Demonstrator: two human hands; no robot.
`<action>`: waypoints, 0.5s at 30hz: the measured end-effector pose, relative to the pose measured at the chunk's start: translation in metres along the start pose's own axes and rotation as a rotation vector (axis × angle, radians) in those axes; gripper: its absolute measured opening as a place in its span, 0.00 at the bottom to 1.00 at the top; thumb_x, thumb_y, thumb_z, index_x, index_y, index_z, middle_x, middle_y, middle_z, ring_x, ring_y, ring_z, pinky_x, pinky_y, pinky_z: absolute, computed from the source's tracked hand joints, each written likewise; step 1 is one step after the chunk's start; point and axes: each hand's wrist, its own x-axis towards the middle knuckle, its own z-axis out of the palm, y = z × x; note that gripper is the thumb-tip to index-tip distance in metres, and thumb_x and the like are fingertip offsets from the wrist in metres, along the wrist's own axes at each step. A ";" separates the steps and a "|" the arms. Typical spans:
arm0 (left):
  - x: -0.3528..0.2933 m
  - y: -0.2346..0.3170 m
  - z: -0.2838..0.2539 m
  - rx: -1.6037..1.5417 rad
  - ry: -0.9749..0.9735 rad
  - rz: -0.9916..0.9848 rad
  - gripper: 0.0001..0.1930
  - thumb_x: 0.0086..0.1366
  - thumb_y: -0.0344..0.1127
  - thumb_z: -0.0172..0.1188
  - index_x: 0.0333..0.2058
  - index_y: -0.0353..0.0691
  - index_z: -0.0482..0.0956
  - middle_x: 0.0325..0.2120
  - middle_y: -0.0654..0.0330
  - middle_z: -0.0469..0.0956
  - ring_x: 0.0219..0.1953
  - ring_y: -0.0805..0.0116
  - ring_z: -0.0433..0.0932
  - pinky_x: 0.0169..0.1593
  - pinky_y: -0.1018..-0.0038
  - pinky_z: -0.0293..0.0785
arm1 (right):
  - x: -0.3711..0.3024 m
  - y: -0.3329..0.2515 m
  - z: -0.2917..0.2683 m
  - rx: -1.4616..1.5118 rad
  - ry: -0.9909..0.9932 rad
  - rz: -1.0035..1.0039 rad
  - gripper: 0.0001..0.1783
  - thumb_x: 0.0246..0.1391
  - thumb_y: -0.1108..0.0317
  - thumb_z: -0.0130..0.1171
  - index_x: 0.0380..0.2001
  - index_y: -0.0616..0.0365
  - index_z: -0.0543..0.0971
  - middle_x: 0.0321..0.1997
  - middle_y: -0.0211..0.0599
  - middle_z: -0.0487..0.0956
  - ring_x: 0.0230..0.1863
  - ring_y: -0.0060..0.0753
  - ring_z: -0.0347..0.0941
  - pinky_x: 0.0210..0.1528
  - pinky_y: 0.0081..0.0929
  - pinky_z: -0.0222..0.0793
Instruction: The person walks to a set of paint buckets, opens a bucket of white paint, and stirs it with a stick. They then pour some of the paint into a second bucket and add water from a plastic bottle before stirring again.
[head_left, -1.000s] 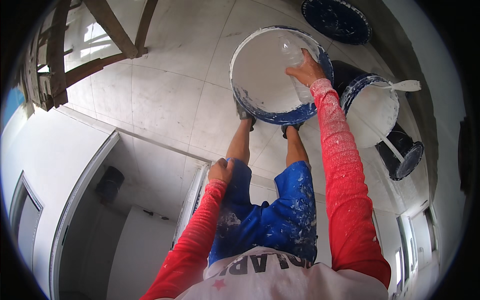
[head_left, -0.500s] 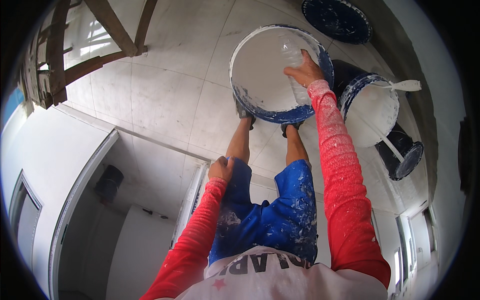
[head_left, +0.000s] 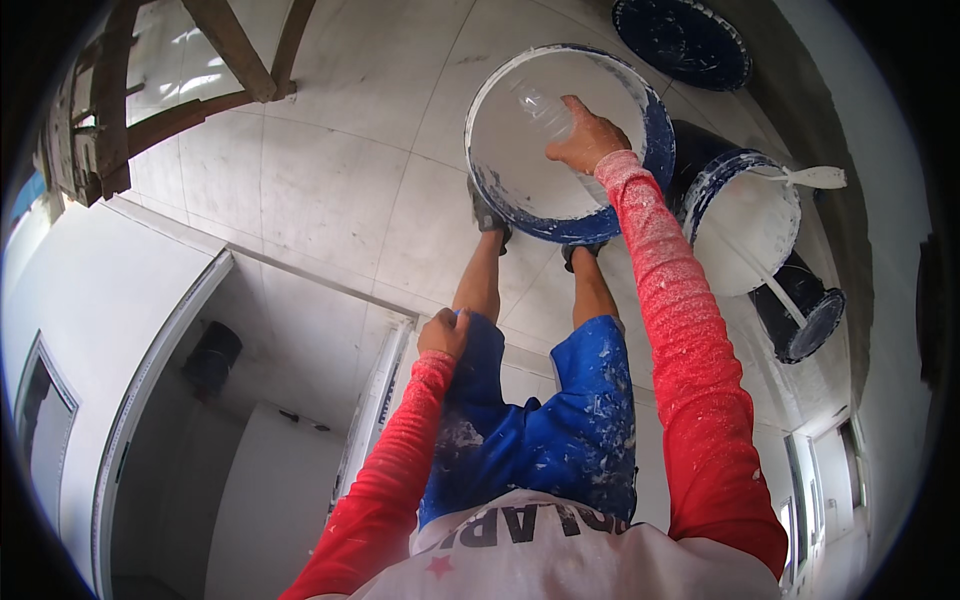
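My right hand (head_left: pixel 590 138) is closed round a clear plastic bottle (head_left: pixel 543 108), tilted with one end toward the far left. The bottle is over the wide bucket (head_left: pixel 658 140), whose white contents (head_left: pixel 510 150) fill much of its opening. Whether the bottle touches the white surface I cannot tell. White smears coat the bucket's dark blue rim, and white dust covers my right sleeve. Against the left leg of my blue shorts (head_left: pixel 475 365) rests my left hand (head_left: pixel 443 333), fingers curled in, with no object visible in it.
Right of the wide bucket, a smaller bucket (head_left: pixel 750 215) holds white material and a long-handled tool (head_left: pixel 815 177). Beside it lies a dark container (head_left: pixel 797 308). A round dark lid (head_left: pixel 683 42) is at the far right. A wooden frame (head_left: pixel 110 100) stands left, above a doorway (head_left: pixel 165 370).
My right hand has moved slightly left and nearer, tilting the bottle from nearly upright in the picture toward the far left. My left hand stays against the shorts.
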 end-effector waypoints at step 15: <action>-0.001 -0.001 0.000 -0.021 0.031 0.034 0.28 0.65 0.59 0.53 0.28 0.34 0.81 0.27 0.41 0.81 0.34 0.39 0.81 0.40 0.51 0.75 | -0.021 -0.017 0.010 -0.393 -0.308 -0.198 0.44 0.43 0.58 0.68 0.66 0.42 0.64 0.54 0.39 0.79 0.56 0.43 0.77 0.59 0.42 0.74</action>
